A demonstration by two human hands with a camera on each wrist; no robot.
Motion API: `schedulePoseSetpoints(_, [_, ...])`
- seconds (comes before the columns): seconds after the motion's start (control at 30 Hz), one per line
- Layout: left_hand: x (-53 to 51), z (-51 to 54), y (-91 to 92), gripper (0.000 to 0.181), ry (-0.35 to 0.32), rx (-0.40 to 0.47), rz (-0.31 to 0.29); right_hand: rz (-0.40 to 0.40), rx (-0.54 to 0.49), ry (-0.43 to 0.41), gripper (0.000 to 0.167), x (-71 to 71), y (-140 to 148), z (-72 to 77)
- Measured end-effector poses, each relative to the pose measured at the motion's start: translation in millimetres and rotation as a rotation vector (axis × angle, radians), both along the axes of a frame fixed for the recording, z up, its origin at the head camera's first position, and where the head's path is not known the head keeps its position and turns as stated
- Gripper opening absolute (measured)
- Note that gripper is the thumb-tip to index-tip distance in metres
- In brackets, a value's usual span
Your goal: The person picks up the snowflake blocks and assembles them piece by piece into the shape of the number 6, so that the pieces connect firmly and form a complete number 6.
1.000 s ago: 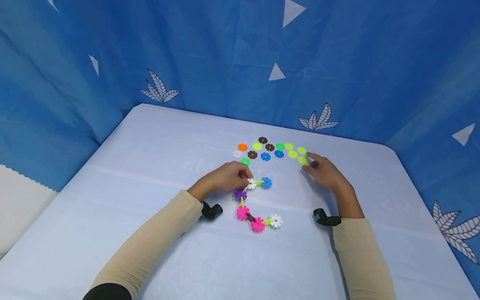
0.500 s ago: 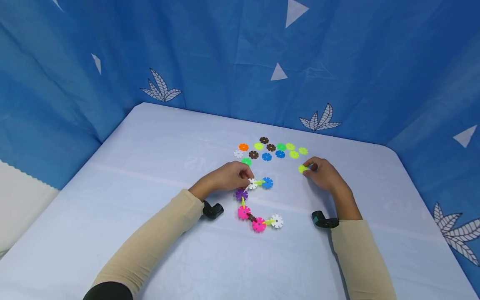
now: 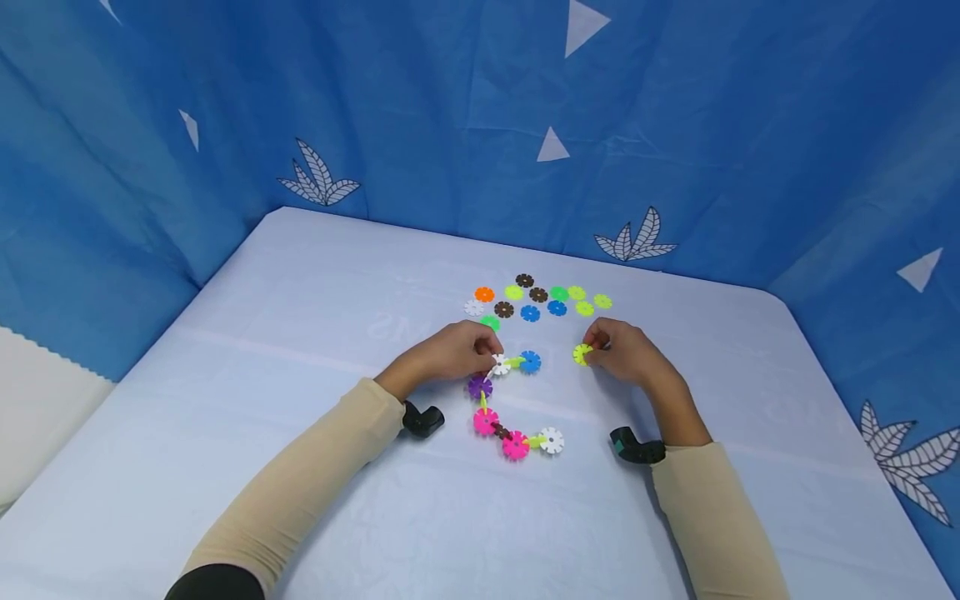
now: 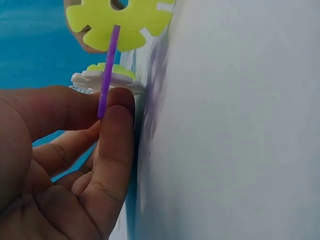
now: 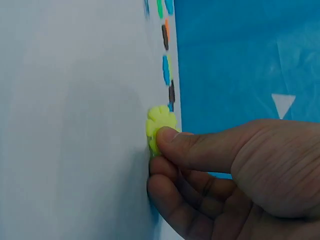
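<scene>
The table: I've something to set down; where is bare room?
Bare patches on the table: left of the left sleeve, right of the right sleeve, and between both sleeves, nearer the camera than the disc chain. Crowded: between left hand and right hand, and beyond them among the loose discs.

The left sleeve (image 3: 307,475) was beige with a rounded black patch (image 3: 216,582); the right sleeve (image 3: 716,517), plain beige. The left wrist camera (image 3: 425,422) was black; the right wrist camera (image 3: 639,449), black and green-marked.
</scene>
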State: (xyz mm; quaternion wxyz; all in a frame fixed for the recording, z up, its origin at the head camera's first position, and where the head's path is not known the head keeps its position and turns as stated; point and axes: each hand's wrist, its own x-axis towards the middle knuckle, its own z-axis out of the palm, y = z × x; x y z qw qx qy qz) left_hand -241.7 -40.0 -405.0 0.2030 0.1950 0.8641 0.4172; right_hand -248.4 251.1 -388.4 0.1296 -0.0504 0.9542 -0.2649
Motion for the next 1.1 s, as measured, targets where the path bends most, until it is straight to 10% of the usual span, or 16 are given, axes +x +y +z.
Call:
schedulePoseSetpoints(0.4, [-0.5,0.2,0.9,0.016,0.003,0.008,0.058,0.150,-0.046,0.071,0.012,14.1,-37,3.6])
schedulePoseSetpoints(1.1, [2.8,4.4,1.1,0.028,0.022,-0.047,-0.081,0.246,-0.118,0.146,0.014,19.9,-51,-1.0])
